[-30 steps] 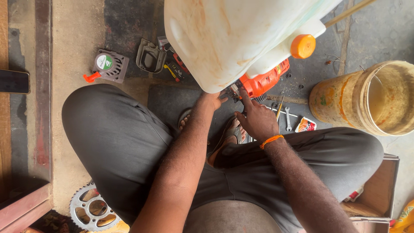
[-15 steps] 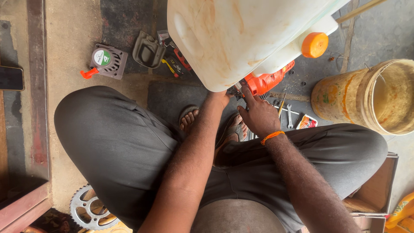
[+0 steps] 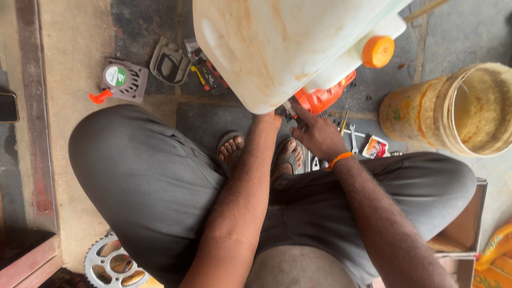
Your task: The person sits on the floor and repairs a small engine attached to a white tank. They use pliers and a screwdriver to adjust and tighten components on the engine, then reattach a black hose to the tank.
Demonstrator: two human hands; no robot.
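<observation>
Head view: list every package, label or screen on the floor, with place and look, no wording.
Sachet: small red and white packet, on the floor by the yellowish bucket.
Round label: green and white disc on a grey square cover, upper left.
Phone: dark slab at the left edge, screen unlit.

Both hands [image 3: 314, 133] under white tank [image 3: 277, 48]

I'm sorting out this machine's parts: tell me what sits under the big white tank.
Under the white tank an orange machine body shows, and the right hand touches it. The left hand reaches beneath; its fingers, and the rest of the machine, are covered.
</observation>
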